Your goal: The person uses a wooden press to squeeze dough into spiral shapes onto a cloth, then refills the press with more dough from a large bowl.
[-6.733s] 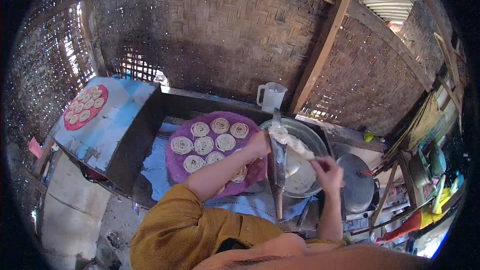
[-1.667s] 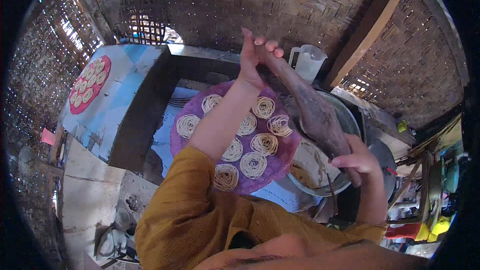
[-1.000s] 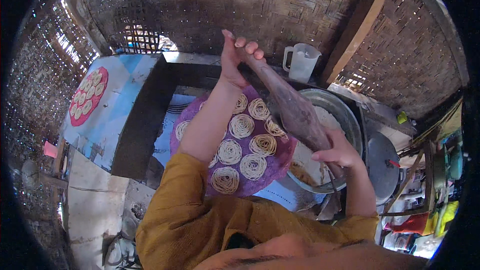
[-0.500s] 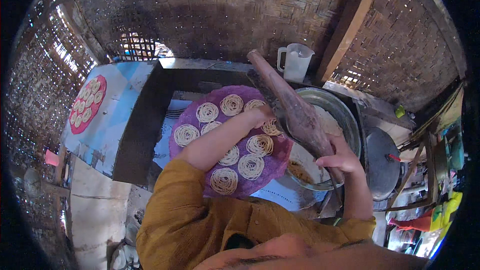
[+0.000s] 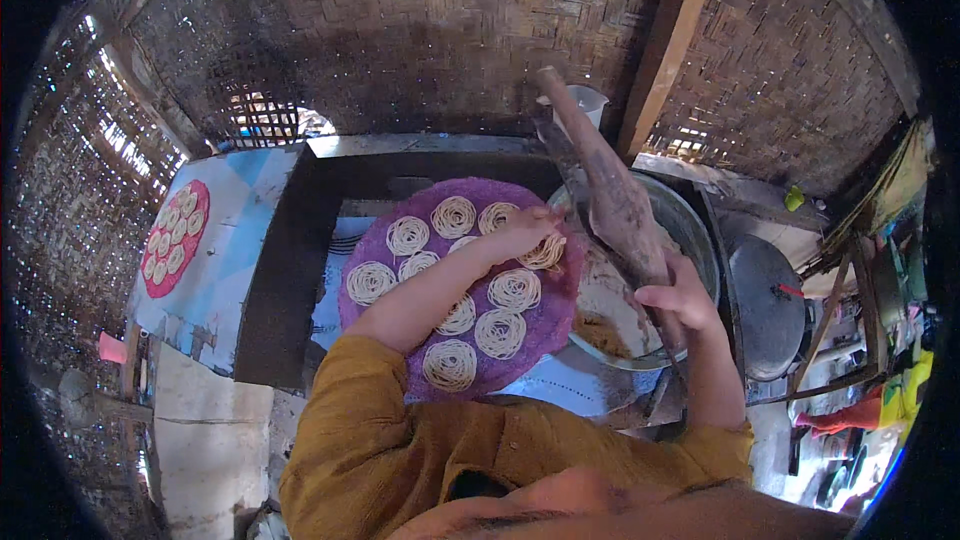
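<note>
A long, forked wooden tool (image 5: pixel 622 208) with a pale, worn handle stands tilted over a wide metal basin (image 5: pixel 712 245). My right hand (image 5: pixel 684 296) is wrapped round its near end. To the left lies a round purple mat (image 5: pixel 398 218) bearing several coiled nests of pale noodles (image 5: pixel 501 333). My left hand (image 5: pixel 526 232) reaches across the mat, its fingers bent together on the strands of a nest (image 5: pixel 543 253) at the mat's right edge. That nest is partly covered by the hand. Inside the basin is pale flour (image 5: pixel 610 292) with a brownish patch near the front.
Behind the tool stands a translucent jug (image 5: pixel 590 103). A dark round lid (image 5: pixel 765 308) sits right of the basin. On the left, a blue-white board (image 5: pixel 222 210) carries a red mat (image 5: pixel 203 205) with more nests. A dark wooden frame (image 5: pixel 273 270) borders the work area.
The tool has swung right and its top end has risen a little. My left hand now shows more plainly over the nest. The view has shifted slightly.
</note>
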{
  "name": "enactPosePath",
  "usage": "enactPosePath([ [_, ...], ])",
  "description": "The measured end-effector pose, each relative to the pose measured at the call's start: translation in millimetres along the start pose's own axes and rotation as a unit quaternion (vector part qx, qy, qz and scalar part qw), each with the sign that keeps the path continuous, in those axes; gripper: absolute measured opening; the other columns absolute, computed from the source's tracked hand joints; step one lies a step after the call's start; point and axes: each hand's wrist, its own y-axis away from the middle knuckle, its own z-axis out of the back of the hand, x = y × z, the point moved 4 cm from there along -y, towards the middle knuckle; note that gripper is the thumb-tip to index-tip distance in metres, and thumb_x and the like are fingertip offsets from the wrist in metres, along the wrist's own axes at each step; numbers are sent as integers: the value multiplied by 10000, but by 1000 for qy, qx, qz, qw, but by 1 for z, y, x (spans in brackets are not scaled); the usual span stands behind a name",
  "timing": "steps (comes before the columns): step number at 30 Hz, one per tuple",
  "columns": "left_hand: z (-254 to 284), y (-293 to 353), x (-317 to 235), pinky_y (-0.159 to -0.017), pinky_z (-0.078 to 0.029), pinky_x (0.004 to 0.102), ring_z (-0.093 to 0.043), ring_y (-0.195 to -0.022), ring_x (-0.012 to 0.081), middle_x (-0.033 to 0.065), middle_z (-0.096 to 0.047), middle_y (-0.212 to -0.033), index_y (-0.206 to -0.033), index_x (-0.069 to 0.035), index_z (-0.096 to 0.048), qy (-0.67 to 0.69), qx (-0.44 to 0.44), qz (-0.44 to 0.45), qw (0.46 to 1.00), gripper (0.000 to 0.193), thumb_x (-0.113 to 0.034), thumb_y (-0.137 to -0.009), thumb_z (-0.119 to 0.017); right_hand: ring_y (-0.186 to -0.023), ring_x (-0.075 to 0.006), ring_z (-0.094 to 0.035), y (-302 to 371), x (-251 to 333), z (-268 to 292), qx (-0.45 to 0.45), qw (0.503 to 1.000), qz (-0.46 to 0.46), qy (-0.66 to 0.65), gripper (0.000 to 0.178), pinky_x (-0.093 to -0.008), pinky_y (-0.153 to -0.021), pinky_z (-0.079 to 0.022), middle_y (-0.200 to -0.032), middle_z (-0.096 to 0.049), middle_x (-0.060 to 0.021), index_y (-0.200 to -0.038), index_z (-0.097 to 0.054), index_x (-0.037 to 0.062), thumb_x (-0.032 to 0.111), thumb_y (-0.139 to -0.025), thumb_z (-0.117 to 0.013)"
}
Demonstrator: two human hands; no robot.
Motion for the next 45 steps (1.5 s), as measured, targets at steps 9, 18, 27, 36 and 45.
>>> enactPosePath([
  [9, 14, 33, -15, -917, -258, 477, -304, -1140, 348, 66, -227, -1370, -1167, -223, -517, -373, -70, -64, 923, 503, -533, -839, -295, -937, -193, -506, 18, -8, 11, -34, 996, 44, -63, 652, -301, -861, -359, -1022, -551, -106, -1101, -474, -68, 186, -538, -683],
  [18, 31, 49, -5, -917, -246, 540, -294, -1150, 381, 70, -172, -1385, -1225, -188, -448, -486, -169, -157, 843, 523, -506, -814, -386, -821, -169, -532, 40, -3, 8, -56, 994, 47, -86, 631, -284, -748, -420, -920, -566, -82, -1095, -474, -68, 161, -547, -685],
  [27, 100, 166, -19, -918, -324, 393, -423, -1085, 304, 142, -435, -1213, -1240, -48, -382, -262, -441, -149, 845, 583, -273, -746, -593, -894, -197, -544, 133, -75, 0, -4, 981, 5, -193, 710, -302, -764, -435, -973, -570, -99, -1091, -465, -79, 145, -473, -732],
  [36, 51, 353, 129, -864, -370, 306, -461, -1038, 215, 103, -451, -1202, -1270, -90, -334, 354, -581, 87, 727, 502, -261, -834, -514, -927, -203, -540, 256, -195, -4, -10, 970, -217, -111, 763, -312, -829, -402, -1004, -565, -108, -1068, -504, -54, 155, -391, -786],
  [45, 13, 318, 164, -822, -371, 369, -447, -991, 202, 54, -483, -1073, -1170, -134, -406, 609, -453, 78, 646, 402, -346, -838, -485, -1000, -294, -521, 152, -207, -84, -18, 851, -55, 523, 774, -377, -889, -383, -1149, -501, -143, -1175, -486, 139, 417, -501, -746],
])
